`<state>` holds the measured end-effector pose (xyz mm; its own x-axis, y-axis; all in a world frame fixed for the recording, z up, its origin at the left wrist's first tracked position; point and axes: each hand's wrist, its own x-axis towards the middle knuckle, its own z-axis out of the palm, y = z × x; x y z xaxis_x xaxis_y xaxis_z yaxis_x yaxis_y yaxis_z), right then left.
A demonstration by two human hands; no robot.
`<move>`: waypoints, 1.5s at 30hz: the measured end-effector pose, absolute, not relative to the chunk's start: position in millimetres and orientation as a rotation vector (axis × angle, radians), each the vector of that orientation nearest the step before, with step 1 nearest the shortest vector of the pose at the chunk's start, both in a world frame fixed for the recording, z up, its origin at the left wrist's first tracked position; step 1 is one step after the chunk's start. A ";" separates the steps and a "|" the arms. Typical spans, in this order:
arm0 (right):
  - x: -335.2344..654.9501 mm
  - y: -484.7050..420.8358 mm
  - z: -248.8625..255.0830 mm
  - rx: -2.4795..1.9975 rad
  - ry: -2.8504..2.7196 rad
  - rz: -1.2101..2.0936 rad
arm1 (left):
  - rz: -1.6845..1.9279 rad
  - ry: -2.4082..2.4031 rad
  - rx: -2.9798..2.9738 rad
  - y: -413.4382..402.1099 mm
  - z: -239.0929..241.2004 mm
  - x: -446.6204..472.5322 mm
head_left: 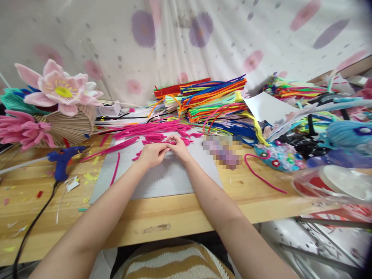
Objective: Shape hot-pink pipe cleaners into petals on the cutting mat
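My left hand (pixel 153 154) and my right hand (pixel 178 148) meet above a grey cutting mat (pixel 183 180), their fingertips pinched together. Whatever sits between the fingers is too small and covered to make out. Just behind them lie short magenta pipe cleaner pieces (pixel 154 138), some bent into petal-like loops, partly hidden by my hands. A bundle of long magenta pipe cleaners (pixel 145 129) stretches across the mat's far edge. One loose magenta pipe cleaner (pixel 115 169) rests on the mat, left of my left hand.
On the left are a blue glue gun (pixel 62 161) with a black cord and a pink fuzzy flower (pixel 62 89). Stacks of coloured pipe cleaners (pixel 215 97) stand at the back. Rightward lie a curved magenta pipe cleaner (pixel 263 179) and a plastic-wrapped tub (pixel 334 184).
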<state>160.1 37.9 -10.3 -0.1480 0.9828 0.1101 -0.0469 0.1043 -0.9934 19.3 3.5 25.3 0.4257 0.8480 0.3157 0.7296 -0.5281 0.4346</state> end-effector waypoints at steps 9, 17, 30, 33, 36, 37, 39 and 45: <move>160.6 39.3 -19.7 -1.028 -1.431 1.255 | 0.678 1.183 2.398 2.2 30.1 24.8; 157.6 42.5 -19.8 -1.174 -1.342 1.098 | 0.855 1.251 1.617 -0.4 20.4 25.5; 157.8 32.0 -8.5 -1.354 -1.413 0.846 | 0.864 1.187 1.308 -2.4 21.6 31.2; 155.9 33.2 -10.4 -1.309 -1.404 0.878 | 0.948 1.143 1.255 -3.0 18.1 34.0; 153.1 34.7 -13.4 -1.280 -1.369 0.933 | 1.058 1.079 1.185 -3.4 13.4 39.1; 152.1 35.0 -14.6 -1.277 -1.349 0.951 | 1.094 1.064 1.161 -3.4 11.7 41.2; 149.8 35.4 -16.8 -1.277 -1.301 0.981 | 1.149 1.042 1.125 -3.5 8.7 45.2; 151.0 38.1 -14.7 -1.312 -1.213 0.969 | 1.083 1.042 1.183 -0.2 12.1 41.8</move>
<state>151.0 38.1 -14.7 0.1565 0.9836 0.0893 0.1301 0.0691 -0.9891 41.8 -0.2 12.1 0.1757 0.9834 -0.0456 -0.0840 0.0611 0.9946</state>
